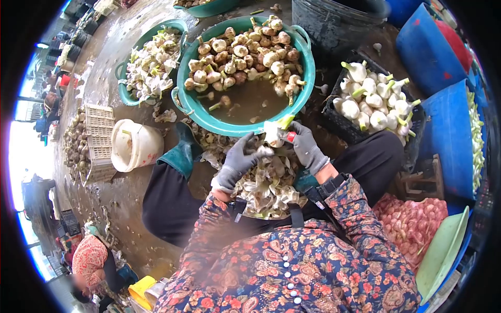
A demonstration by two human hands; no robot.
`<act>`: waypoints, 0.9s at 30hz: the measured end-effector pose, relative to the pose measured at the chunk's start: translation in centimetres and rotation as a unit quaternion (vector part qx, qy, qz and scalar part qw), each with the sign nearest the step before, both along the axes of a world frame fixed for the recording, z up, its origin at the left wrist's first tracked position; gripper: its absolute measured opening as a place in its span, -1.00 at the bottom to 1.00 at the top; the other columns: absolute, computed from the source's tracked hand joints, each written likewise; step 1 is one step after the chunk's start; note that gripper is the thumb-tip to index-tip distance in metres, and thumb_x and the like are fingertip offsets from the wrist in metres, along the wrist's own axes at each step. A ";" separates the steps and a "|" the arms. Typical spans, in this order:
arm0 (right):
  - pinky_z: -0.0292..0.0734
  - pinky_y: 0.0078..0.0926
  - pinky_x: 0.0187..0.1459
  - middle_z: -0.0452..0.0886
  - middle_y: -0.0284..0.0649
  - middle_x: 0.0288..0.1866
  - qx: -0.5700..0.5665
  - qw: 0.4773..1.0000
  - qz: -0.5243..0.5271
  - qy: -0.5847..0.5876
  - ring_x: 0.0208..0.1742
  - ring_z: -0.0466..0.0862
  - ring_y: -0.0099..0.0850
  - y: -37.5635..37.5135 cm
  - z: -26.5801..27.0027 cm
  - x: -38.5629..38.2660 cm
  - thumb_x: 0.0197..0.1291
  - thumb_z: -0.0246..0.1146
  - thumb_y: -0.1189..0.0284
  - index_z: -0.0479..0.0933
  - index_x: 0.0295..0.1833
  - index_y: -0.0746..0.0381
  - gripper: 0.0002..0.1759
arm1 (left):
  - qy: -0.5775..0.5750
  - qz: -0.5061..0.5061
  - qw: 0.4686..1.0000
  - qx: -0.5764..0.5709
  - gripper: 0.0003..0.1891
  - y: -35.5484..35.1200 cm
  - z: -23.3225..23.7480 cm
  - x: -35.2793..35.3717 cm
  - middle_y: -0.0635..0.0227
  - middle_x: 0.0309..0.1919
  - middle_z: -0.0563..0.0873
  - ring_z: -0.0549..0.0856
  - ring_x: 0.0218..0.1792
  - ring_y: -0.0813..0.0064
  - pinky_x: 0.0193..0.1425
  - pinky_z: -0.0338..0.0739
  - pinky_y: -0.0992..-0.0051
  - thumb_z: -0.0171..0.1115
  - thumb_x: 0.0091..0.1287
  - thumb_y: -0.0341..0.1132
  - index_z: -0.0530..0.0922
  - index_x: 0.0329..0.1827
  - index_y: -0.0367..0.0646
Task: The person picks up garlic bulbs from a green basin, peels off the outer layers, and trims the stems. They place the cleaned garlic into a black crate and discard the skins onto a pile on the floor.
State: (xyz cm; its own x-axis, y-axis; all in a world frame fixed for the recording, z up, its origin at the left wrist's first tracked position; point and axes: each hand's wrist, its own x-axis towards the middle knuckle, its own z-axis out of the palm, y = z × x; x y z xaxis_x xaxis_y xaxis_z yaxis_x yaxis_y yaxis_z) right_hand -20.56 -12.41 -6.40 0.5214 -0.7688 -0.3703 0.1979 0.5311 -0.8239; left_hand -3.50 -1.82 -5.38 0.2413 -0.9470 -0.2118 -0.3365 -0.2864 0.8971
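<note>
Gripping a garlic bulb [274, 133] low over the lap so skins drop onto the heap [269, 188] there, a seated worker pinches it with the left hand [237, 159] and clamps it in the right hand [308, 148], basin [229, 129] and crate [339, 125] within reach.

red-handled tool [290, 136] mostly hidden, top basin [209, 6] cropped

A plump white garlic bulb [273, 134] with a cut green stalk stub was tipped stalk-up, pinched between the grey-gloved left hand [237, 159] and right hand [308, 148]. A small red tool [290, 136] lay against its right side.
</note>
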 end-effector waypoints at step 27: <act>0.12 -0.79 -0.67 0.41 -0.50 -0.55 0.253 0.963 0.025 -0.095 -0.65 0.29 -0.70 -0.1 -0.8 -0.3 0.28 0.08 0.10 0.45 -0.26 0.05 -0.73 | -0.001 -0.030 0.993 -0.116 -0.61 -3.2 1.4 -2.1 0.38 -0.18 0.57 0.59 -0.27 0.57 -0.18 0.52 0.59 0.36 0.07 -0.50 0.53 0.00 -0.17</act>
State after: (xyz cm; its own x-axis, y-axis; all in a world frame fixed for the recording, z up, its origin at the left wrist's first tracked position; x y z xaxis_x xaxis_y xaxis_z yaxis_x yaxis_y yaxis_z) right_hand -20.84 -12.52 -7.19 0.6484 -0.4867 -0.5853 0.2820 0.8678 -0.4092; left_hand -5.64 -5.02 -3.93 0.1840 -0.9828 0.0135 -0.3487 -0.0524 0.9358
